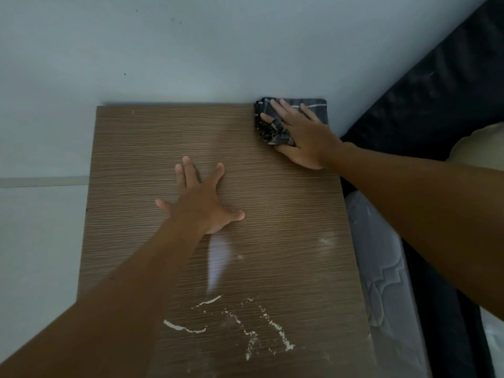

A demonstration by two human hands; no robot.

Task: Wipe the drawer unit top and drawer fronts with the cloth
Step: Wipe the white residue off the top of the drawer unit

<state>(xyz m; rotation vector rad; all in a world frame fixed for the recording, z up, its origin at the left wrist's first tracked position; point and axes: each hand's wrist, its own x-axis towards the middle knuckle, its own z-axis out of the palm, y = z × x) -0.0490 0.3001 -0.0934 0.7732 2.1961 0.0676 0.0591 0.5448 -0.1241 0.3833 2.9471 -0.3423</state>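
Head view looks down on two bare hands on a brown wood-grain drawer unit top (152, 148). At the far right corner, the right hand (302, 137) lies flat on a dark checked cloth (275, 126), its fingers (281, 107) spread and pressing the fabric down onto the surface; the cloth bunches up under the index finger and thumb and extends flat beyond the fingertips toward the wall (191, 50), reaching the back edge of the top. The left hand (201, 197) rests palm down near the middle of the top, well apart from the cloth, with its fingers (188, 170) splayed wide and the thumb pointing toward the right hand. Behind the left palm, nearer the person, a pale glossy streak (218, 260) crosses the grain, and farther back still a scatter of white crumbly marks (256, 328) lies on the near part of the top. Beyond the right forearm, beside the unit, a dark mattress edge (436, 99) and grey quilted fabric (381, 268) show. The drawer fronts are out of sight.
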